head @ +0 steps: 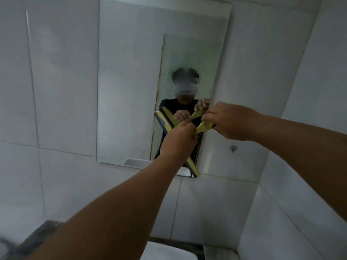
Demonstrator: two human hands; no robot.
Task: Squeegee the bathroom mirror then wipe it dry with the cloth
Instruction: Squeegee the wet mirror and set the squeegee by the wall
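A tall frameless mirror [127,81] hangs on the white tiled wall, its glass hazy. A yellow squeegee [201,126] with a black rubber blade lies against the mirror's lower right part, the blade running slantwise from upper left to lower right. My left hand [178,141] is closed around the squeegee where handle meets blade. My right hand [227,121] grips the end of the yellow handle, at the mirror's right edge. Both hands and the squeegee show again as a reflection in the glass. No cloth is in view.
A small white shelf or clip [137,163] sits at the mirror's bottom edge. A dark stud [233,147] sticks out of the wall to the right. Below are a dark ledge [41,233] and a white fixture [169,252]. The side wall [309,91] stands close on the right.
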